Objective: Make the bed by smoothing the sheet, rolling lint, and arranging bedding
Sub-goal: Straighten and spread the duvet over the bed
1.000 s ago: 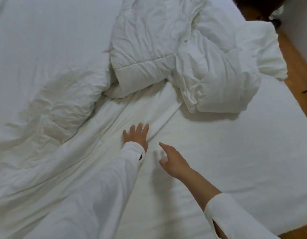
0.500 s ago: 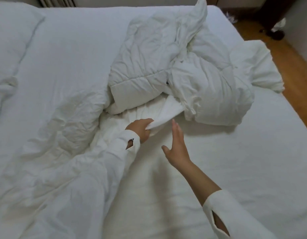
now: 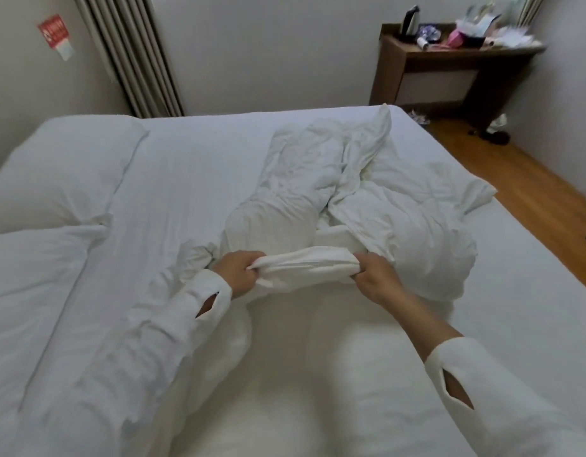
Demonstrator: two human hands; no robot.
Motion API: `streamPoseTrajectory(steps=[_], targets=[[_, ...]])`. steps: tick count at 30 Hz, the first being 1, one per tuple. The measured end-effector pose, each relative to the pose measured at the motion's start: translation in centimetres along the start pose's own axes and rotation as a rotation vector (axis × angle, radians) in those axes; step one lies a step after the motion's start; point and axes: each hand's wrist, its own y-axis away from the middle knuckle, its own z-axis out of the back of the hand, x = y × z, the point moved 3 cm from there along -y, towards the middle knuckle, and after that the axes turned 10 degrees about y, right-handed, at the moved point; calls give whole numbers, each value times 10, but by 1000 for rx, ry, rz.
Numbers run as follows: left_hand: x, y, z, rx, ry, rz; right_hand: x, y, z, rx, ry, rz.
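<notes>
- Both hands clench one bunched edge of the duvet [image 3: 351, 206]: the left hand [image 3: 238, 272] grips its left end, the right hand [image 3: 374, 278] its right end, fingers [image 3: 367, 260] curled round the fabric.
- The gathered band spans between the fists, raised just above the bed [image 3: 499, 308]; the rest lies crumpled behind the hands, toward the bed's far right corner.
- Risk, as I judge it: a pull on this twisted edge could drag the whole heap as a lump, or rumple the sheet [image 3: 192, 179] underneath.
- A lopsided pull may slide the duvet off the bed's right edge onto the floor [image 3: 532, 199].
</notes>
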Motion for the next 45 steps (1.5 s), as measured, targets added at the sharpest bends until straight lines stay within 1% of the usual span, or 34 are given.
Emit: streamPoseTrajectory(steps=[1,2,3,5,6,8,10,12,14,15,17,18,19,20,22,23,25,27,29,30,32,33,34,35,36,37,39,40,41,42,43,45], targets=[[-8,1,3,1,-124,58,10,6,11,-18,-12,26],[-21,1,3,-2,-249,45,23,13,21,-30,0,72],[-39,1,0,6,-333,-17,38,20,28,-37,21,123],[-82,6,-13,48,-352,-199,64,36,39,-66,38,192],[-97,8,-19,65,-318,-253,70,42,44,-89,17,194],[-113,9,-25,14,-269,-260,71,52,52,-137,-57,157],[-119,5,-24,-28,-359,-210,66,60,52,-153,-32,133],[-122,1,-26,-43,-408,-214,62,65,44,-141,-13,98],[-123,-1,-25,-72,-377,-219,59,65,39,-169,-105,61],[-121,-1,-23,-87,-348,-202,59,64,37,-179,-194,52],[-118,-2,-18,-112,-306,-173,56,60,33,-145,-423,38],[-118,-2,-15,-118,-294,-174,55,57,32,-115,-494,27],[-118,-1,-12,-127,-272,-179,52,54,31,-77,-510,21],[-119,1,-10,-140,-241,-196,49,51,30,-16,-455,6],[-122,6,-5,-157,-154,-242,36,44,19,96,-239,-28],[-124,10,-3,-165,-107,-271,28,41,14,119,-163,-41],[-125,15,5,-192,-6,-335,15,36,7,124,-139,-60],[-120,15,17,-234,118,-370,4,32,8,77,-122,-110],[-107,11,32,-262,194,-355,4,36,20,8,-33,-111],[-99,9,40,-283,202,-333,8,43,29,-28,-45,-108],[-83,3,58,-323,119,-239,18,50,43,-149,-234,-113],[-77,0,65,-331,29,-164,24,53,52,-211,-314,-112],[-75,-1,68,-343,-88,-83,34,54,65,-258,-349,-98],[-78,1,69,-370,-203,-41,43,54,76,-292,-348,-70],[-87,3,68,-405,-282,-90,54,52,87,-315,-311,-32],[-101,6,63,-431,-318,-225,65,50,99,-320,-249,19],[-138,19,46,-426,-353,-567,83,46,115,-279,-134,97],[-153,23,39,-406,-360,-681,87,44,118,-240,-114,115],[-163,22,34,-381,-351,-730,88,42,119,-210,-102,124],[-169,20,31,-351,-349,-698,86,43,121,-192,-97,134],[-168,11,27,-303,-374,-591,83,44,122,-192,-135,135],[-158,-7,18,-191,-404,-351,68,46,124,-210,-290,103]])
